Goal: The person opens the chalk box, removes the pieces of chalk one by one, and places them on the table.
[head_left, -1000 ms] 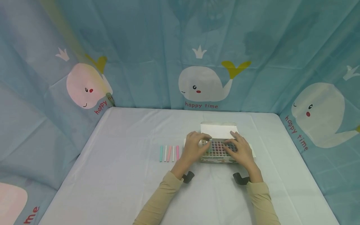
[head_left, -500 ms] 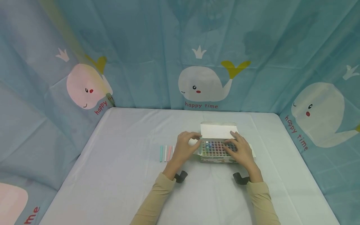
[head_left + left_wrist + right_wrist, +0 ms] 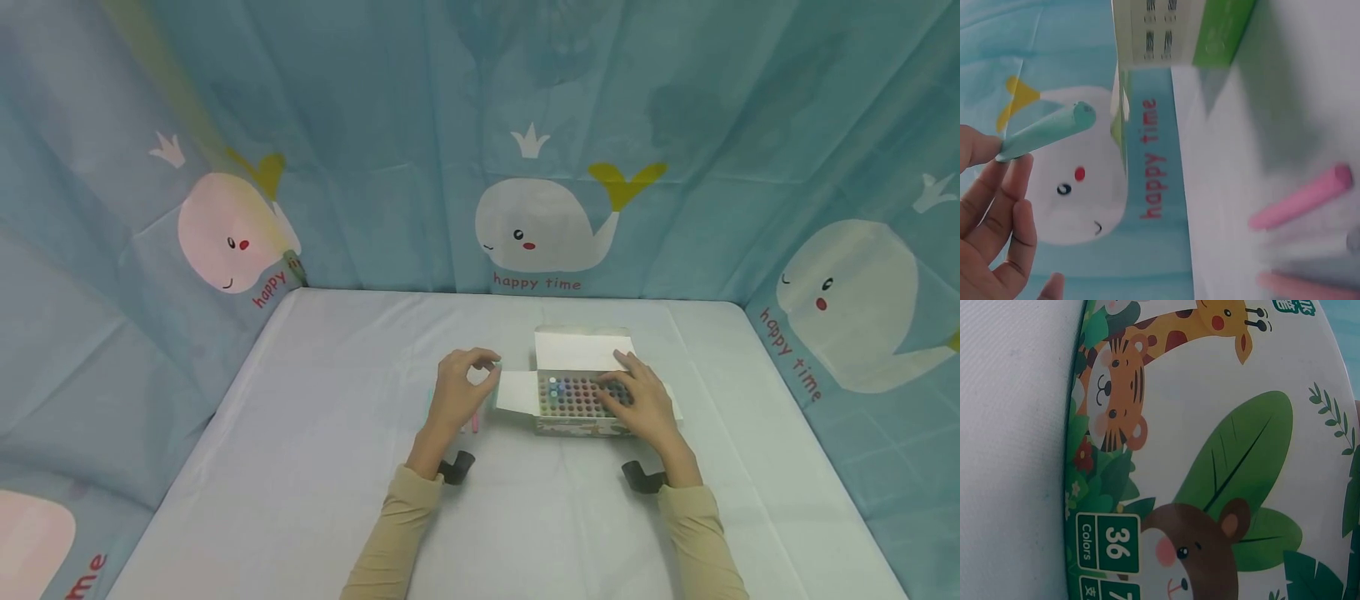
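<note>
My left hand (image 3: 453, 392) is raised just left of the open box and pinches a teal chalk stick (image 3: 1050, 131) by one end, between thumb and fingers. The box (image 3: 573, 427), printed with cartoon animals, holds a grid of round holes, and a few white and bluish stick ends show near its left side. My right hand (image 3: 647, 402) rests over the box's right part, thumb and fingers bent above the holes, with nothing seen between them. In the left wrist view a pink chalk stick (image 3: 1304, 197), a white one (image 3: 1313, 245) and a coral one (image 3: 1307, 287) lie on the table.
The white lid flap (image 3: 581, 350) stands up behind the box, and a side flap (image 3: 517, 392) sticks out to the left. The row of chalk is partly hidden under my left hand. A blue curtain (image 3: 390, 225) with whales closes off the table's back edge.
My left hand has moved left, from over the box to beside the side flap, carrying the teal chalk stick. My right hand has stayed in place.
</note>
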Demonstrator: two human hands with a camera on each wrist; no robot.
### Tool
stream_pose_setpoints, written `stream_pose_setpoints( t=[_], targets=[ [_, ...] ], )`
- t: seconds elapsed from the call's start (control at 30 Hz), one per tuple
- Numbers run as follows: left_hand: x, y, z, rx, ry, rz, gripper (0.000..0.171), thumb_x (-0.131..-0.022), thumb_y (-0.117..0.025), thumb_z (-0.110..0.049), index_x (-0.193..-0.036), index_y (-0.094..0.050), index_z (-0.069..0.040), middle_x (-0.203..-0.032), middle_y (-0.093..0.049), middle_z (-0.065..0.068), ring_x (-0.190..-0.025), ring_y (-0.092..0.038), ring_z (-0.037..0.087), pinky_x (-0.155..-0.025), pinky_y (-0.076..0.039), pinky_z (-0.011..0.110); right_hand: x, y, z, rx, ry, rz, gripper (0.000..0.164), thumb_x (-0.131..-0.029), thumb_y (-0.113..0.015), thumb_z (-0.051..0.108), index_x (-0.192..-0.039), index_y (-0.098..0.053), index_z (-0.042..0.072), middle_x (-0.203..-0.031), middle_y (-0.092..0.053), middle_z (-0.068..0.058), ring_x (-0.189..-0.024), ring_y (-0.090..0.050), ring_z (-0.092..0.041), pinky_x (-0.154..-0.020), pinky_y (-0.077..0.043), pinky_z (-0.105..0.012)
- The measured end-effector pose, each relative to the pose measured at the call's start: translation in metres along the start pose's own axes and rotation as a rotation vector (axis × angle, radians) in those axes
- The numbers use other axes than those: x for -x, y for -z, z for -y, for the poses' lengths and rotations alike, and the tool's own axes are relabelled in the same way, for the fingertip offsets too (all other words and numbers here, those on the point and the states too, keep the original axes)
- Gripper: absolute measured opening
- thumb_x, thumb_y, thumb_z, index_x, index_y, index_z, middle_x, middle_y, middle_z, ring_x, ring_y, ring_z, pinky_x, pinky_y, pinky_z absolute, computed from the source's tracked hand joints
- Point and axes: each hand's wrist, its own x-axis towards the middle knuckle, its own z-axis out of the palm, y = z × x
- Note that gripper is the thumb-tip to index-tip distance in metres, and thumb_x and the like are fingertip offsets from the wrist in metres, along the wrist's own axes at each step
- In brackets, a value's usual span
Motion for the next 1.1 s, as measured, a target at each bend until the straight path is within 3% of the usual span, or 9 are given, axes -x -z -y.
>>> stream_pose_setpoints(
  t=[0.2, 0.4, 0.8, 1.1],
  targets=[
    [0.001, 0.012, 0.012, -0.014, 0.094, 0.016, 0.014, -0.078, -0.062, -0.017, -0.091, -0.065, -0.014, -0.076, -0.06, -0.008, -0.078, -0.05, 0.016, -0.078, -0.032, 0.034, 0.001, 0.0, 0.0, -0.007, 0.008, -0.001, 0.023, -0.076, -0.064, 0.037, -0.094, -0.061, 0.022, -0.135, -0.037, -0.013, -0.126, -0.027, -0.034, -0.096, -0.021, -0.056],
    [0.002, 0.02, 0.024, -0.073, 0.194, 0.03, 0.014, -0.078, -0.062, -0.02, -0.092, -0.064, -0.017, -0.075, -0.059, -0.01, -0.08, -0.05, 0.017, -0.084, -0.029, 0.036, 0.0, 0.001, 0.001, -0.012, 0.001, -0.002, 0.023, -0.076, -0.064, 0.036, -0.094, -0.061, 0.021, -0.134, -0.037, -0.013, -0.126, -0.027, -0.034, -0.095, -0.021, -0.056],
    [0.009, 0.036, 0.06, -0.213, 0.299, 0.083, 0.014, -0.08, -0.061, -0.021, -0.092, -0.065, -0.015, -0.073, -0.063, -0.003, -0.078, -0.053, 0.017, -0.094, -0.026, 0.045, -0.001, 0.0, 0.001, -0.011, 0.014, -0.007, 0.023, -0.076, -0.064, 0.035, -0.094, -0.06, 0.02, -0.134, -0.037, -0.014, -0.125, -0.027, -0.035, -0.095, -0.021, -0.056],
    [0.016, 0.05, 0.079, -0.309, 0.395, 0.136, 0.015, -0.079, -0.062, -0.022, -0.089, -0.066, -0.012, -0.073, -0.062, -0.001, -0.073, -0.054, 0.019, -0.081, -0.035, 0.045, -0.001, 0.0, 0.002, 0.008, 0.007, -0.004, 0.024, -0.076, -0.064, 0.037, -0.094, -0.06, 0.022, -0.135, -0.036, -0.012, -0.126, -0.027, -0.035, -0.096, -0.021, -0.055]
  ],
)
